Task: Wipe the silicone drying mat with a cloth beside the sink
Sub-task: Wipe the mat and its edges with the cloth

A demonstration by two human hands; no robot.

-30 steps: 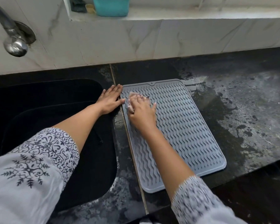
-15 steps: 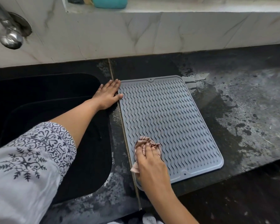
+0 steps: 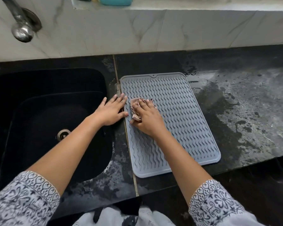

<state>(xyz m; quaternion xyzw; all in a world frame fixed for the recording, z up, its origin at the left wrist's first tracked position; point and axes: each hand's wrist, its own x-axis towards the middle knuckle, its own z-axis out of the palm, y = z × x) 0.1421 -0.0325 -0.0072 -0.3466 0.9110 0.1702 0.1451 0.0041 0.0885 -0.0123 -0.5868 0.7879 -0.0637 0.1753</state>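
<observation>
My right hand [image 3: 148, 120] is pressing a bunched cloth [image 3: 136, 106] under curled fingers; my left hand [image 3: 112, 111], fingers spread, is pinning the mat [image 3: 178, 121] edge; bare mat is lying rightward.

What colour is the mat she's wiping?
The ridged silicone drying mat is light grey, with wavy raised lines; the head view shows it.

A dark, mottled stone surface [image 3: 245, 101] runs along the wall, wet and streaked with pale patches toward the right. Set into it on the left is a black sink [image 3: 44, 82] with a metal drain [image 3: 63, 134]. Behind rises a white marble-veined backsplash [image 3: 137, 33], a chrome tap [image 3: 21, 30] coming out of it at the upper left. Above is a pale ledge [image 3: 203, 4], brightly lit, with a teal container [image 3: 116, 1] on it.
</observation>
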